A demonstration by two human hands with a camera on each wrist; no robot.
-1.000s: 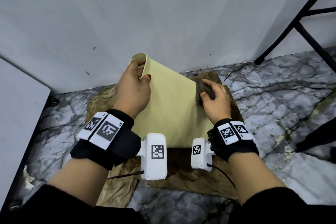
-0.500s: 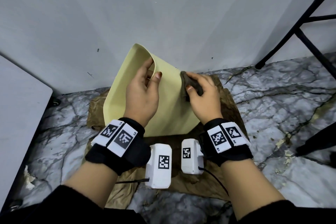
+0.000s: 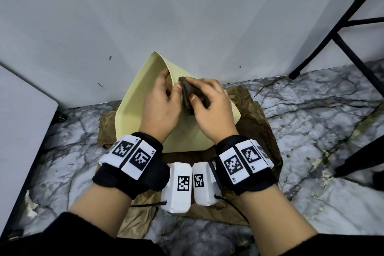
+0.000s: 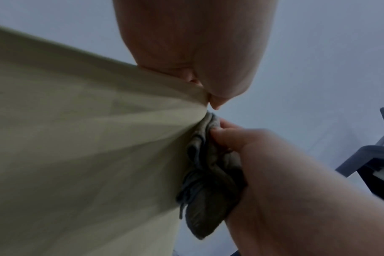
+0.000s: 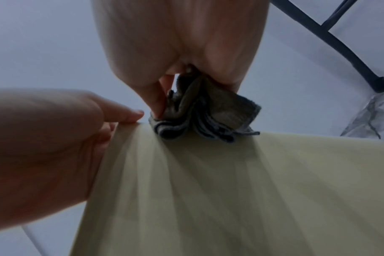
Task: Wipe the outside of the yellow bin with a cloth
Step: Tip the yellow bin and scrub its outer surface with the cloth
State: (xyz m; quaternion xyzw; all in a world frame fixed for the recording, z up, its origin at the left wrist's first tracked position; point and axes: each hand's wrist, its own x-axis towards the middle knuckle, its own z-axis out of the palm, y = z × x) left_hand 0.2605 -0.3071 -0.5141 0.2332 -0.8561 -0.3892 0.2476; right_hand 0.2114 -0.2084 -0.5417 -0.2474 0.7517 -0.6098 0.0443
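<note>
1. Nearest me, I see both wrists carrying black bands with white marker blocks, held low over a brown paper sheet [image 3: 264, 131] spread on the marble floor [image 3: 311, 110].
2. The left hand [image 3: 160, 108] grasps the yellow bin [image 3: 133, 108] at its rim: fingers curl over the edge into the opening, thumb lies on the outer wall.
3. The right hand [image 3: 209, 108] is clenched around a bunched dark cloth [image 3: 190, 97], thumb and fingers pinching its folds.
4. In the right wrist view the cloth [image 5: 200, 121] touches the bin's outer wall just beside the left thumb.
5. The bin stands tilted on the paper, opening turned away from me, toward the white wall [image 3: 187, 16].
6. A black metal frame [image 3: 342, 27] stands far right, well apart.
</note>
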